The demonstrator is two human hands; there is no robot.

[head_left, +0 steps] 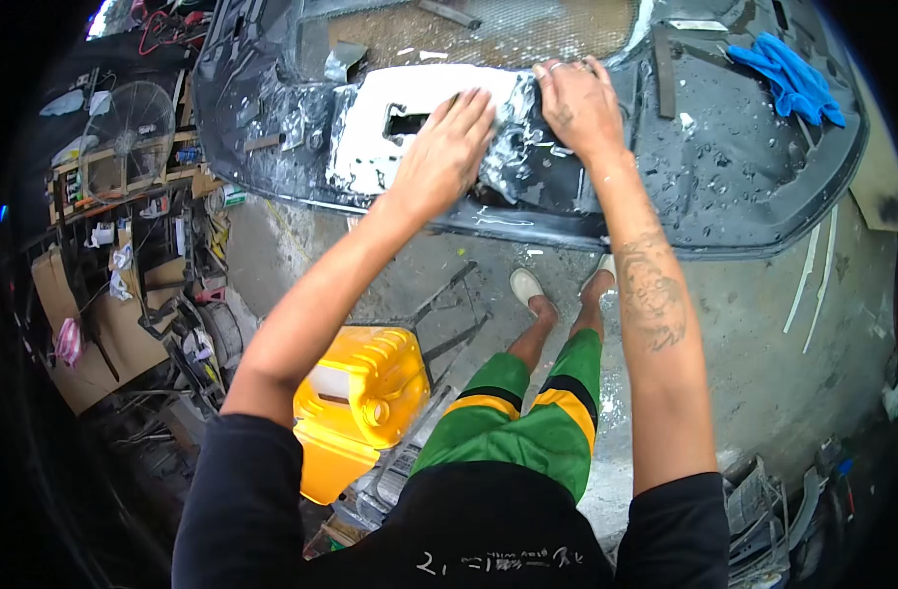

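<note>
A large black car body panel [724,187], wet or chipped in places, lies across the top of the view. Its middle carries a smooth white patch [365,147] with a dark slot [404,125] cut through it. My left hand [453,137] lies flat on the patch's right part, fingers stretched out beside the slot; anything under the palm is hidden. To its right, past a smeared white and black area [513,128], my right hand [578,103] is bent over the panel near its inner opening. Its fingers curl over that edge, and the fingertips are out of sight.
A blue cloth [788,80] and a dark flat strip [664,74] rest on the panel's right side. Behind the panel's opening shows brown mesh [508,29]. A yellow jerrycan [370,383] stands at lower left; a fan [127,137] and clutter fill the far left.
</note>
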